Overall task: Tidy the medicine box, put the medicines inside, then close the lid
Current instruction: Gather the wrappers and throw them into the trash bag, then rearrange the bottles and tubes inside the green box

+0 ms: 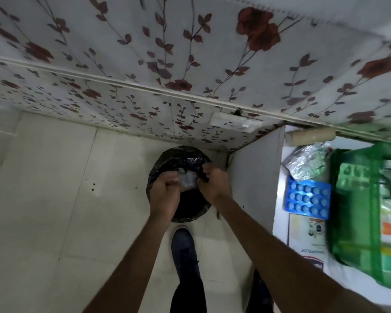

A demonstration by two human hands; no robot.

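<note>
My left hand (165, 188) and right hand (212, 184) both pinch a crumpled clear wrapper (186, 180) over the black-lined bin (178, 163). I'd drop it dead centre, then return to the green medicine box (359, 211) on the table (280, 224) beside the blue blister pack (307, 199).

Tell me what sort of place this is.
Probably a room in a home: floral wallpaper, a tiled floor, a bin lined with a black bag, and a white table holding medicines.
</note>
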